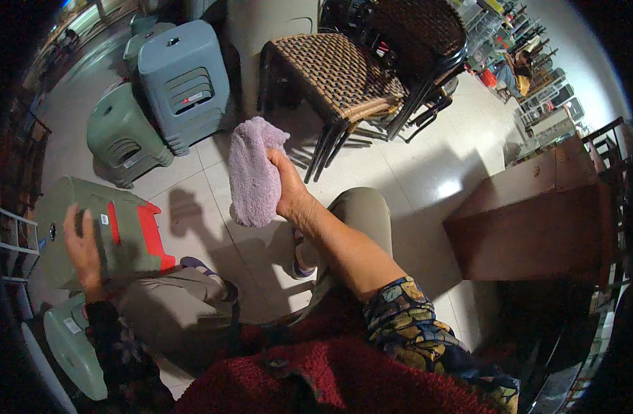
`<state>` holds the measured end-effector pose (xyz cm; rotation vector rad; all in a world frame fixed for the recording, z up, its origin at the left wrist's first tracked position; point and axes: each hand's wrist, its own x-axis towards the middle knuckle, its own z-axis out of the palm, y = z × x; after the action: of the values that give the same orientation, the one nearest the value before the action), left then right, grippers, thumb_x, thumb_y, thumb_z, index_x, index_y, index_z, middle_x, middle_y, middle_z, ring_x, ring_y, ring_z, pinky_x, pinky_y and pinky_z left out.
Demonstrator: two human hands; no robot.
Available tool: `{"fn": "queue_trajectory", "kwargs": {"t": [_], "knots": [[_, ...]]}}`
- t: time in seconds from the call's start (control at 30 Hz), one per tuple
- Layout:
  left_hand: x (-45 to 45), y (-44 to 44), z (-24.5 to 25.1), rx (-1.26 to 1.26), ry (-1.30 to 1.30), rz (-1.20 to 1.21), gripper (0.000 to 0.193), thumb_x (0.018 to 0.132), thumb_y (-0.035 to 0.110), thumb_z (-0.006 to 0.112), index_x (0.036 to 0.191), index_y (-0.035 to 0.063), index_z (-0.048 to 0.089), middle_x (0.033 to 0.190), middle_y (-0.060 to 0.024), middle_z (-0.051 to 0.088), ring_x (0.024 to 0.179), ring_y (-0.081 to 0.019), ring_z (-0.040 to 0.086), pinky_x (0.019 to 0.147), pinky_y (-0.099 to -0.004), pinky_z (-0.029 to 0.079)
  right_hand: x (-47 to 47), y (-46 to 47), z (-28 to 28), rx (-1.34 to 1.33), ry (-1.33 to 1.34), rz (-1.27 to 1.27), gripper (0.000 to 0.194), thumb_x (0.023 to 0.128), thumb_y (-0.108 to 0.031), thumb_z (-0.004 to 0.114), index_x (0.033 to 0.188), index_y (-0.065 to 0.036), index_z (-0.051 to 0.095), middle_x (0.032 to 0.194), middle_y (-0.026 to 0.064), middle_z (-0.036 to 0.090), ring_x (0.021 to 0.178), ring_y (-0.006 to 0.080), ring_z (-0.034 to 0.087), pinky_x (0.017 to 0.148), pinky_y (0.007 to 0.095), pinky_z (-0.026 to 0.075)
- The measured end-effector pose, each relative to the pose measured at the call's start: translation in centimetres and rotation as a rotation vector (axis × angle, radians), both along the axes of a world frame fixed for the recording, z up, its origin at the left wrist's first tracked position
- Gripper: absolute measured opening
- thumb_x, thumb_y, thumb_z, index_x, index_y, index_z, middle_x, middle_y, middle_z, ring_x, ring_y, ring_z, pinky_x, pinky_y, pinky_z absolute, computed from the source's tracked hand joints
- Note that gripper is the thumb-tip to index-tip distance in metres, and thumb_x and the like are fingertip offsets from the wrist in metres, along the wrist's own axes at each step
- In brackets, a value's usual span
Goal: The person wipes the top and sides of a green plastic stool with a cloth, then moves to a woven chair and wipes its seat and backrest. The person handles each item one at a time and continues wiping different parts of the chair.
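Observation:
My right hand [290, 186] grips a folded pink terry cloth [254, 173], held up above the tiled floor in front of me. At the left, my left hand [82, 246] is over a green plastic stool with red parts [132, 227]; its fingers are apart and somewhat blurred, and nothing shows in them. Whether it touches the stool I cannot tell. Beyond the cloth stand a blue-grey plastic stool [184, 83] and a green plastic stool [125, 134].
Woven chairs with black frames [337, 72] stand ahead. A dark reddish-brown wooden box-like piece [523, 233] is at the right. Another green stool [76, 346] lies near my left sleeve. A person [513, 75] sits far off at the upper right, near piled furniture.

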<state>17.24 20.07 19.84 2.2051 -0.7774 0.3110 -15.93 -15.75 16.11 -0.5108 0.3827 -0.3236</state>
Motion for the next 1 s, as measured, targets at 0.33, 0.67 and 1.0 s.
{"fn": "queue_trajectory", "kwargs": {"t": [0.33,0.67,1.0], "knots": [[-20.1,-16.6,0.1,-0.509,1.335,-0.604,0.070,0.100,0.040,0.072,0.154,0.0060,0.044,0.140,-0.0093,0.056,0.132,-0.0235,0.053,0.107,-0.0427,0.048,0.8,5.8,2.4,-0.479,0.034,-0.033,0.048,0.099,-0.031,0.068,0.135,-0.001,0.060,0.117,0.0129,0.071,0.103,0.0220,0.069,0.092,0.0382,0.057],[-25.3,-16.8,-3.6,-0.832,1.650,-0.515,0.040,0.097,0.030,0.077,0.130,0.0110,0.067,0.124,-0.0027,0.071,0.117,-0.0184,0.065,0.106,-0.0385,0.049,-0.2,6.7,0.3,-0.897,0.356,-0.073,0.066,0.098,-0.042,0.068,0.146,0.000,0.051,0.143,0.0221,0.055,0.130,0.0296,0.053,0.110,0.0432,0.043],[-25.3,-18.5,-6.3,-1.051,1.172,0.058,0.055,0.089,0.026,0.084,0.127,0.0032,0.052,0.116,-0.0077,0.064,0.103,-0.0179,0.062,0.091,-0.0370,0.054,-2.7,9.6,-1.9,-1.161,0.319,0.097,0.075,0.107,-0.044,0.058,0.162,-0.001,0.030,0.160,0.0200,0.040,0.145,0.0298,0.041,0.121,0.0412,0.031]]}}
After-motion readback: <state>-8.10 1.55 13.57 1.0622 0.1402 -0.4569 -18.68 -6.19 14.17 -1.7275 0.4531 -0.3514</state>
